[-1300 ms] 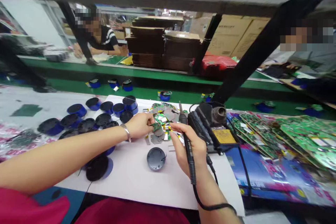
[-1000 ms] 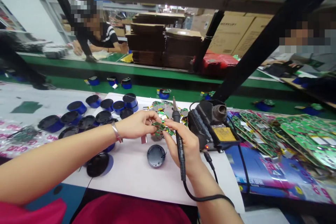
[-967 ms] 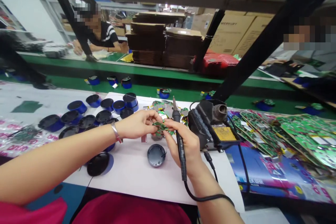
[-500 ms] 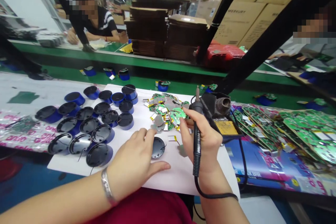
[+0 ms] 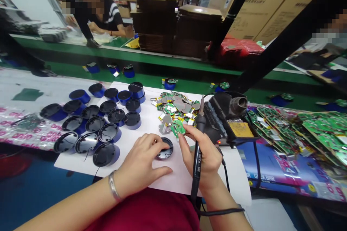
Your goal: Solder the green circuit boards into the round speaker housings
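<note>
Far left: printed plastic film (image 5: 45, 135) lies beside the left edge of a white sheet (image 5: 148, 121). Cluster of blue-sided black cups (image 5: 94, 124) fills the sheet's left part, from near the front left corner to the far edge; several overlap onto the film.

Left hand (image 5: 143, 162), metal bracelet (image 5: 114, 186) at the wrist, is over the sheet close to its front edge. Fingers partly bent and loosely spread; thumb stretched rightward, well apart from the index finger, gripping nothing. Index fingertip lies over the mouth of a single cup (image 5: 167, 153), which sits upright, mouth up, near the front edge; whether the tip presses inside cannot be told.

Toward the far edge, right of the cluster: heap of boards and battery cells (image 5: 179, 104).

Green board (image 5: 177, 129) is at the heap's near side, pinched between thumb and index fingertips of the right hand (image 5: 204, 153). Remaining fingers are curled; the same hand holds a soldering iron (image 5: 197, 166) across it, tip up, cable (image 5: 217, 212) hanging below over the wrist.

At the sheet's right edge: black iron stand (image 5: 215, 119) with yellow sponge (image 5: 240, 129). Beyond, far right: stacked circuit panels (image 5: 325, 130) above blue packaging (image 5: 273, 168).
</note>
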Motion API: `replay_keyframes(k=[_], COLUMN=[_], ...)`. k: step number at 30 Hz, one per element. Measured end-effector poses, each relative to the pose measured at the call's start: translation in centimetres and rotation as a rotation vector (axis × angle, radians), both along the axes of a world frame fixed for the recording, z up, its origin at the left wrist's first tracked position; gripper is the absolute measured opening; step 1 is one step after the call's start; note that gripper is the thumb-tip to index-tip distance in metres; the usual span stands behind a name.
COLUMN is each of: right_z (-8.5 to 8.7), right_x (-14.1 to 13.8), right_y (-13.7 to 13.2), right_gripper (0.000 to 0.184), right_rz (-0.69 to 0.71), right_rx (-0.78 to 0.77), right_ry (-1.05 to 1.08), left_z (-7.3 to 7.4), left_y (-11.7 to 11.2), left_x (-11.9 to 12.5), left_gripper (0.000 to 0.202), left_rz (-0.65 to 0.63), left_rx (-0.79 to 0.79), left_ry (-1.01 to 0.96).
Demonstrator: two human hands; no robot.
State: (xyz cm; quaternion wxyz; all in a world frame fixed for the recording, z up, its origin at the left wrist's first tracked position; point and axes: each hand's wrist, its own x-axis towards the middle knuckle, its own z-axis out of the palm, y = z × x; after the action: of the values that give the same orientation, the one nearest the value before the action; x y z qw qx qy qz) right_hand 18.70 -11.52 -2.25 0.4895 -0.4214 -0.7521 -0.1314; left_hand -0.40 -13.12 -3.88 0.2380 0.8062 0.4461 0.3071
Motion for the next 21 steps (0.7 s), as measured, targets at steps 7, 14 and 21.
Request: replay_keyframes(k=[7,14,21], right_z=[-0.8,-1.7,-3.0], right_x=[-0.2,-0.9,-2.1], right_y=[-1.2,-2.7,-3.4], right_gripper=[0.044,0.051,0.049], right_rz=[-0.032,0.003,0.139], right_rx=[0.024,-0.04,-0.13], right_ry=[-0.019,0.031,0.053], left_z=[-0.6,-0.4,-0.9], left_y=[0.2,0.1,-0.3], left_x=[0.0,-1.3,-1.9], left_gripper=[0.024,0.013,0.015], left_rz=[-0.04,-0.03,0.042], left_rx=[-0.027,0.048,-0.067], left_ry=[-0.057,-0.156,-0.319])
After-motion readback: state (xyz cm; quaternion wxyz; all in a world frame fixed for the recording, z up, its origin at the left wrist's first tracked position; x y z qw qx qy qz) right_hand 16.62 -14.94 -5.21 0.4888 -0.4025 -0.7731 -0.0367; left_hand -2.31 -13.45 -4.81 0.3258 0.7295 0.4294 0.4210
